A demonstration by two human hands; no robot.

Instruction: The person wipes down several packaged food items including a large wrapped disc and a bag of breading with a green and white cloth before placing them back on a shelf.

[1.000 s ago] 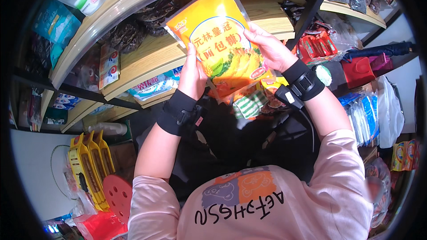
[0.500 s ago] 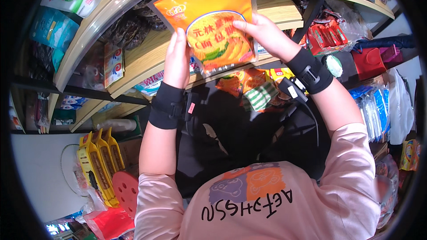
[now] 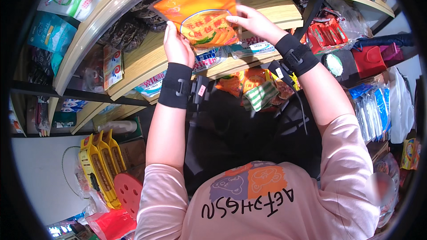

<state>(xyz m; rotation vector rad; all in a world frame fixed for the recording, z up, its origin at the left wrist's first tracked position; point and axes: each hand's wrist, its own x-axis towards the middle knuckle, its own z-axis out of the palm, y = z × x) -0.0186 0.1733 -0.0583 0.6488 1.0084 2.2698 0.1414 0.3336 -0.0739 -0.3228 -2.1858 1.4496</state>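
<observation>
An orange food packet [image 3: 209, 4] with a picture of fried food on its front is held up before the wooden shelf, its top leaning away. My left hand [image 3: 178, 46] holds its lower left edge, the fingers partly hidden behind it. At the right edge my right hand [image 3: 257, 23] grips the packet, thumb across the front and the other fingers mostly behind. Below it, white, blue and pink packets [image 3: 253, 48] lie along a shelf. Lower down sit several orange packets [image 3: 253, 80] and a green-and-white striped packet [image 3: 260, 96].
Curved wooden shelves [image 3: 89, 31] carry bagged dark dried goods [image 3: 126, 35] at left. A black post [image 3: 316, 4] stands right of my right hand. A box of red packets [image 3: 327, 33] is farther right. Yellow packets [image 3: 102, 164] and a red stool [image 3: 128, 193] are at lower left.
Both hands have moved the orange packet farther away, toward the shelf. It now leans back more, and the white and blue packets beneath it have come into view.
</observation>
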